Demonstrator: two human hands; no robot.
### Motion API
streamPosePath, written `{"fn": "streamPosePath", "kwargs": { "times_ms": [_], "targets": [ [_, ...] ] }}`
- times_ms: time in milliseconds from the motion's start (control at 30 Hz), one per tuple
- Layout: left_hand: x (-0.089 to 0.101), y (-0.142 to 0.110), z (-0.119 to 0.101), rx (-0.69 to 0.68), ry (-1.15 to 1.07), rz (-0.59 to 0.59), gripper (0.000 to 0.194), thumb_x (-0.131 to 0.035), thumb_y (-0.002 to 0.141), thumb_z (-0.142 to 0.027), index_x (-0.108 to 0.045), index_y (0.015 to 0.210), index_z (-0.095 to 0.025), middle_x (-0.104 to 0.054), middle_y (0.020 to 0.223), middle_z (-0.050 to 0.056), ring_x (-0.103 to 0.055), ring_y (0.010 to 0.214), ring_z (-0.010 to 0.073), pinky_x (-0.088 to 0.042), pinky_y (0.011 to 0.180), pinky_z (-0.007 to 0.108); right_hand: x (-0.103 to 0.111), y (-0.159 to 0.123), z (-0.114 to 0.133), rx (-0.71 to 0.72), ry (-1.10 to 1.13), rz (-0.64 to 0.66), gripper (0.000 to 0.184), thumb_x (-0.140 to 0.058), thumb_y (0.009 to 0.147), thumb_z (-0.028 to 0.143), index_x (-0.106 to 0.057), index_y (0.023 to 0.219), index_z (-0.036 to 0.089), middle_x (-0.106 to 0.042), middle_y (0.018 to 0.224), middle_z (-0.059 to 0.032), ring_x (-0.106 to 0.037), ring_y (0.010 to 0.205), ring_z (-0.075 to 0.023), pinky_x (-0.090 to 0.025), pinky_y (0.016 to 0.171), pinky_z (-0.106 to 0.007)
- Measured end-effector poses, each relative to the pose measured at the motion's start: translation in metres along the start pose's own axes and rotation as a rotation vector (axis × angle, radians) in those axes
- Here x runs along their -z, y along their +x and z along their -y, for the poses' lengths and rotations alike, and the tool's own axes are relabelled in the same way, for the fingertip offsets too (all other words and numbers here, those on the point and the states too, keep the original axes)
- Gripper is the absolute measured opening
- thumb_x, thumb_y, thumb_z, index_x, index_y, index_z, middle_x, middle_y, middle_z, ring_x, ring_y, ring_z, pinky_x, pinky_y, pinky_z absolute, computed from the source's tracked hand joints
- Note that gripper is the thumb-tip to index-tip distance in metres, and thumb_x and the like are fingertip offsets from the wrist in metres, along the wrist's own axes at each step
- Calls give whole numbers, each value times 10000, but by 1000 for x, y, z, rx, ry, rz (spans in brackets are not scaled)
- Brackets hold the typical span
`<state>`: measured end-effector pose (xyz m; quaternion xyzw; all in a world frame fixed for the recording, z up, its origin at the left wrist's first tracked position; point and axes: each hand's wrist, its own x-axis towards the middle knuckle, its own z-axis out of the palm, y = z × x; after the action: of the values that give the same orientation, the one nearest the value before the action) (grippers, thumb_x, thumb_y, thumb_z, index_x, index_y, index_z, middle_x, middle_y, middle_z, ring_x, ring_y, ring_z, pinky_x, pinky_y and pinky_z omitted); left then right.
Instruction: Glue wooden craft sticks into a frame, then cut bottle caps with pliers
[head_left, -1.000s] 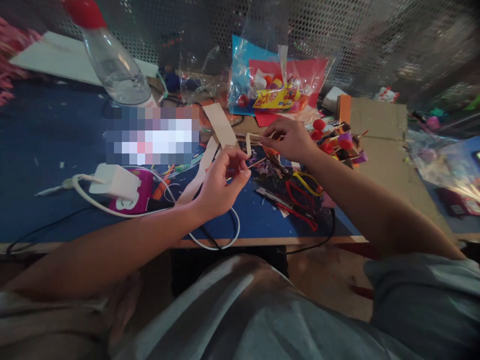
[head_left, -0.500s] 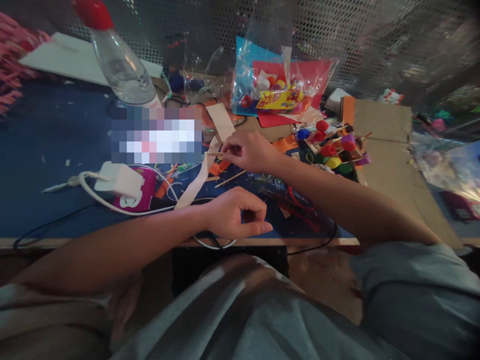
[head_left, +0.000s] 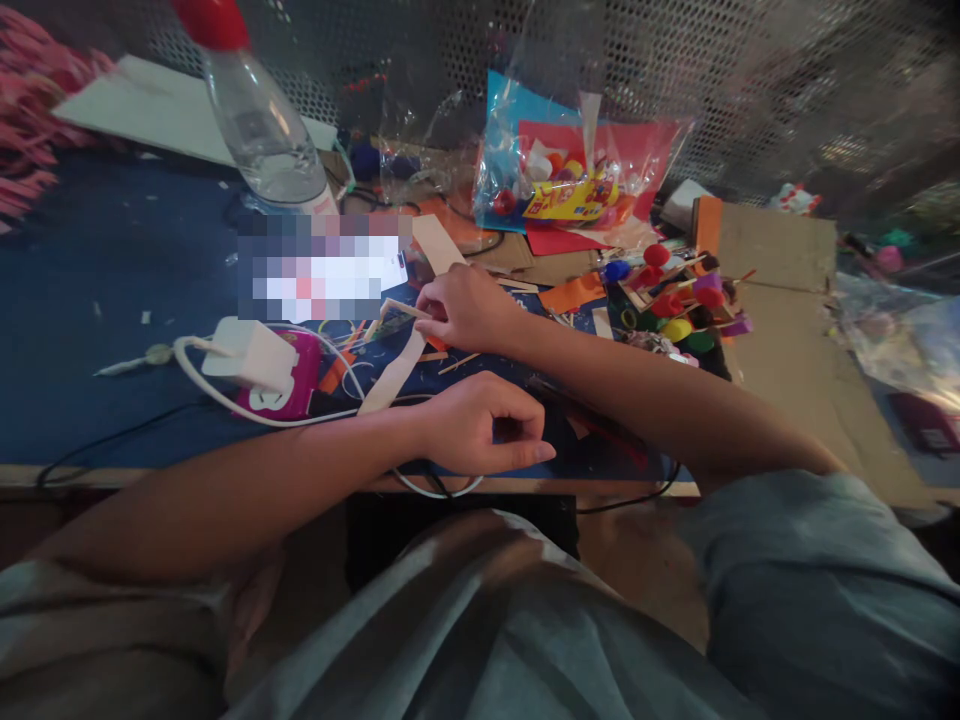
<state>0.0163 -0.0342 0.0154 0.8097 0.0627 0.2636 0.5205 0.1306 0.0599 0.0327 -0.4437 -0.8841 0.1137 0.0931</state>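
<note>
My right hand [head_left: 469, 312] is closed in a pinch on one end of a thin wooden stick [head_left: 403, 308], which points left over the cluttered table. Below its fingertips a pale strip [head_left: 394, 375] slants down toward my left forearm. A wider pale strip [head_left: 439, 245] lies just beyond the fingers. My left hand [head_left: 484, 425] rests near the table's front edge, its fingers curled loosely and a gap showing between finger and thumb. Nothing is visible in it. Several thin sticks and orange scraps [head_left: 574, 293] lie around my right hand.
A red-capped bottle [head_left: 274, 150] and a bright, pixelated phone-like screen [head_left: 394, 265] stand left of my right hand. A white charger [head_left: 251, 355] sits in a pink power block [head_left: 304, 375], with cables. Craft bag [head_left: 570, 185], coloured caps on sticks [head_left: 675, 295] and cardboard [head_left: 780, 300] are right.
My right hand has shifted slightly left with the stick, and the pale strip beneath it has moved. My left hand keeps its curled pose. The whole view has shifted slightly.
</note>
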Motion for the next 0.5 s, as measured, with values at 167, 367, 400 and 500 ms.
{"fn": "streamPosePath", "kwargs": {
  "times_ms": [167, 367, 400, 500],
  "targets": [
    [0, 0, 0, 8, 3, -8, 352, -754, 1025, -362, -652, 729, -200, -677, 677, 10, -588, 604, 118, -454, 628, 259, 19, -4, -34, 2, 26, -151, 211, -748, 1088, 377, -872, 1139, 214, -868, 1031, -77, -733, 942, -259, -479, 838, -396],
    [-2, 0, 0, 44, 76, -115, 444, -736, 998, -378, -467, 684, -215, -494, 627, -49, -414, 579, 98, -367, 612, 277, 75, 16, -106, -171, -122, -309, 185, -675, 1100, 146, -846, 1148, 94, -840, 1282, -224, -684, 1178, -296, -468, 1085, -458],
    [-2, 0, 1, 46, 91, -141, 466, -721, 1002, -364, -423, 675, -219, -448, 619, -58, -377, 577, 97, -347, 612, 282, 81, 21, -114, -180, -136, -315, 193, -661, 1088, 82, -834, 1172, 65, -820, 1353, -248, -669, 1263, -301, -442, 1143, -465],
    [-2, 1, 3, 35, 92, -188, 431, -712, 1012, -348, -447, 698, -217, -484, 668, -44, -420, 617, 104, -378, 642, 279, 94, 35, -128, -180, -143, -300, 253, -649, 1043, -48, -810, 1208, 57, -772, 1495, -244, -669, 1343, -260, -434, 1142, -412]
  ]
}}
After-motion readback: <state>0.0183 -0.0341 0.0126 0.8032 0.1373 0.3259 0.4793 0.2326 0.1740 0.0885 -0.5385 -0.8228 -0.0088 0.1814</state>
